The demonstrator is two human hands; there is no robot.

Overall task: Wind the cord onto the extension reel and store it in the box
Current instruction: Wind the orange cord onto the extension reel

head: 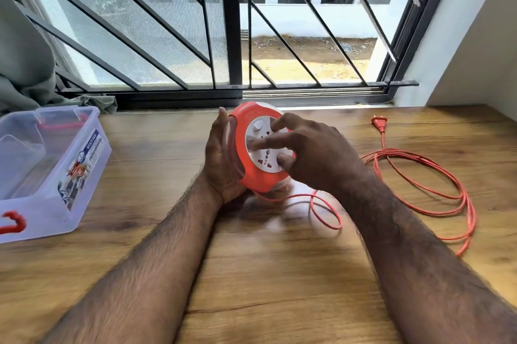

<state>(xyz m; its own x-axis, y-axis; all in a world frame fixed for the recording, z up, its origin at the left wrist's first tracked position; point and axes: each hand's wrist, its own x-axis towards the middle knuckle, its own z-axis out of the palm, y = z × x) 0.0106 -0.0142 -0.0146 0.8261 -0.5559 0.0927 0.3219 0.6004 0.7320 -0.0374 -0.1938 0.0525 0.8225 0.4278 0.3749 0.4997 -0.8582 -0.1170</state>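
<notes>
An orange and white extension reel (253,173) is held tilted above the wooden table (251,273), its socket face turned toward me. My left hand (221,159) grips its back and left rim. The curled fingers of my right hand (310,153) lie on the white socket disc. The orange cord (419,175) leaves the reel's underside and lies in loose loops on the table to the right. Its plug (379,121) rests near the window sill. A clear plastic box (47,173) with red latches stands open at the left.
A barred window (232,21) runs along the far edge of the table. Grey cloth (25,63) hangs at the back left, behind the box. A white wall (475,49) closes the right side.
</notes>
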